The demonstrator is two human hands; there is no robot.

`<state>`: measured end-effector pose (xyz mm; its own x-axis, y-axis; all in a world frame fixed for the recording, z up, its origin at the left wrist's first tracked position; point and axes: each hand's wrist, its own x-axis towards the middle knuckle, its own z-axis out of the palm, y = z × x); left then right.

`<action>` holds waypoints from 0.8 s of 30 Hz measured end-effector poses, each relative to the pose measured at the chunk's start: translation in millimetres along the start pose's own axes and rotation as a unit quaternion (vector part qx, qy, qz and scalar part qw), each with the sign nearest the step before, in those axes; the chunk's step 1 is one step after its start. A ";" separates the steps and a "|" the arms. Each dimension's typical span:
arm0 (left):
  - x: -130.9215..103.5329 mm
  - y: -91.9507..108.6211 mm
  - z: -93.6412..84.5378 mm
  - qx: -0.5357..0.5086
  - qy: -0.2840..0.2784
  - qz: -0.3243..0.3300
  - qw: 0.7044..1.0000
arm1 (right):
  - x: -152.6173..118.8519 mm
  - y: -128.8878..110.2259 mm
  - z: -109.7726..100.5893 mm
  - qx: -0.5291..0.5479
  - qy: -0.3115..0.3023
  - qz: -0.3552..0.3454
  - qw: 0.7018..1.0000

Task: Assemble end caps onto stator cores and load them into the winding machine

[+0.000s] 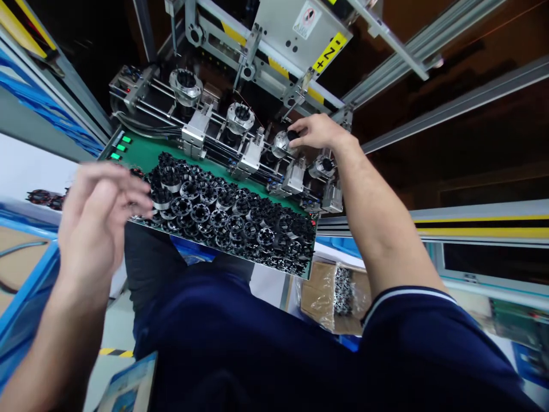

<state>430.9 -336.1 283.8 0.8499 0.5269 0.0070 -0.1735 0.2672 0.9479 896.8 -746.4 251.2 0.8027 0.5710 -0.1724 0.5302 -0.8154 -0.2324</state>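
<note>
My right hand (315, 133) reaches to the third round metal holder (281, 144) of the machine, its thumb and fingers closed round a black part (293, 136) there. My left hand (100, 209) is raised at the left, blurred, its fingers apart and nothing visible in it. Beside it lies a dense pile of black and silver ring-shaped parts (218, 217) on the green work surface (143, 150). Two other round holders (186, 84) (240, 117) stand to the left with black parts in them, and one more holder (322, 166) is at the right.
Metal rods and clamp blocks (253, 154) run in front of the holders. A metal housing (300, 34) with a yellow label hangs above them. An open cardboard box (319, 294) with metal parts stands below right. Blue bins (32, 309) are at the left.
</note>
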 end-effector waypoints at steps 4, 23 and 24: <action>134.3 -5.0 39.5 0.283 -0.085 0.177 0.939 | -24.3 -22.2 16.0 -0.038 0.008 0.013 0.999; 334.9 -113.9 96.0 0.294 -0.044 -0.046 0.954 | -61.6 -94.9 106.3 -0.053 0.086 0.177 0.979; 336.1 -102.1 102.2 0.335 -0.057 -0.056 0.939 | -60.7 -92.0 100.3 -0.051 0.078 0.170 0.981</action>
<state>785.2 -268.7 222.0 0.8983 0.4263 -0.1062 0.2395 -0.2723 0.9319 771.9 -696.5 187.0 0.9657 0.2491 -0.0731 0.2425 -0.9661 -0.0885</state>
